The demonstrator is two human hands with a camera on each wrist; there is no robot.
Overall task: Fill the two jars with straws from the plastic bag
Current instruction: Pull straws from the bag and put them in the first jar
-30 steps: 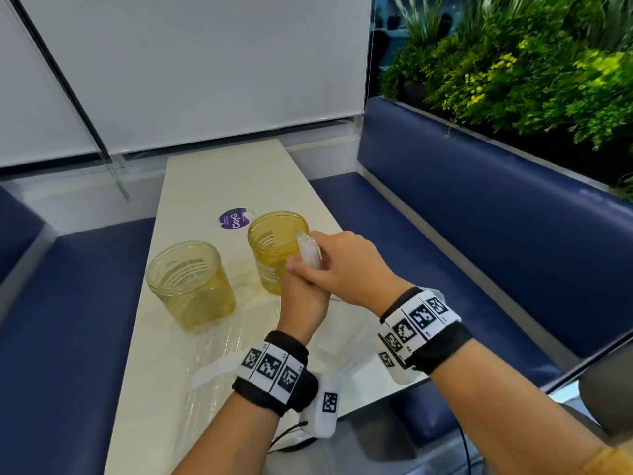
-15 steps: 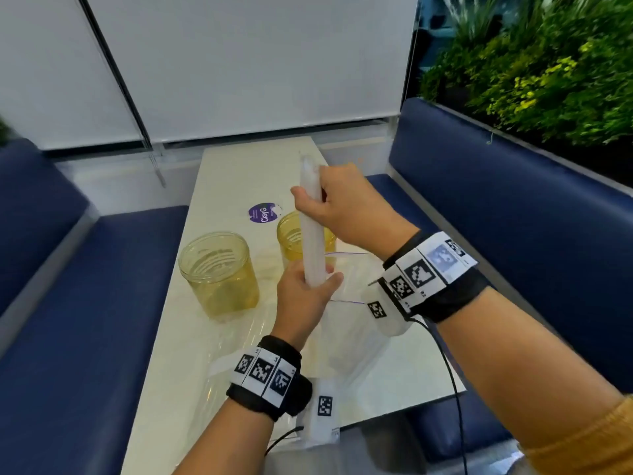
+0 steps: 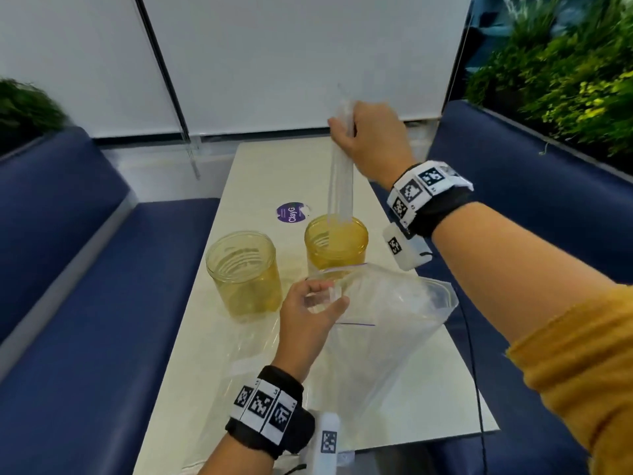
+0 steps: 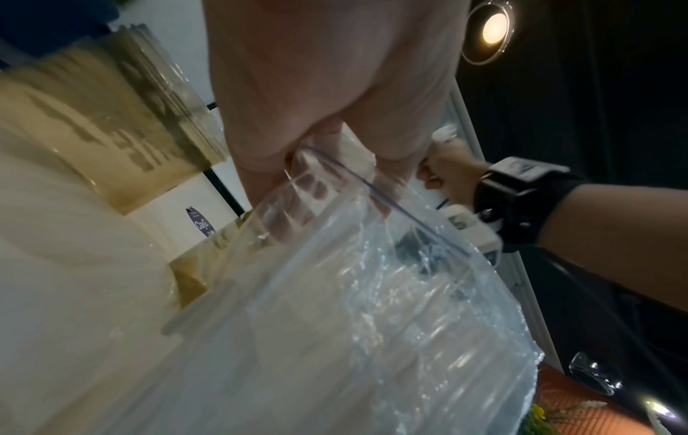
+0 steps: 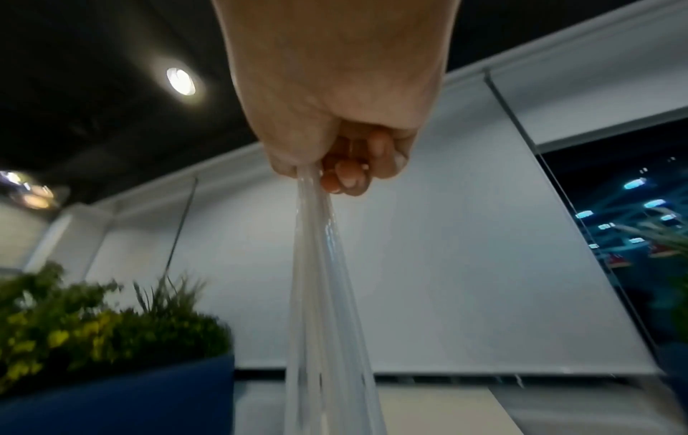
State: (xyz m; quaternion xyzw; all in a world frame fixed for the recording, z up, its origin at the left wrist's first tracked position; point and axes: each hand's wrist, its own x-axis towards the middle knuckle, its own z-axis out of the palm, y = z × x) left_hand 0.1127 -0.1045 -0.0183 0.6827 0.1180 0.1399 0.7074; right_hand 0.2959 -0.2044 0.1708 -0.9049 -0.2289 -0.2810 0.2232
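Two yellow-tinted clear jars stand on the cream table point(image 3: 428, 389): the left jar point(image 3: 245, 274) and the right jar point(image 3: 337, 246). My right hand point(image 3: 364, 135) grips the top of a bundle of clear straws point(image 3: 340, 186) point(image 5: 327, 294), held upright with its lower ends in the right jar's mouth. My left hand point(image 3: 308, 313) pinches the open rim of the clear plastic bag point(image 3: 380, 323) point(image 4: 372, 309) just in front of the jars. I cannot tell whether straws lie inside the bag.
A purple round sticker point(image 3: 290, 212) lies on the table behind the jars. Blue bench seats point(image 3: 85, 303) run along both sides. A white blind point(image 3: 291, 63) hangs at the back, with green plants point(image 3: 565, 80) at the right.
My right hand has pulled the straw bundle up out of the bag and over the right jar. My left hand let go of the straws and now holds the bag's rim.
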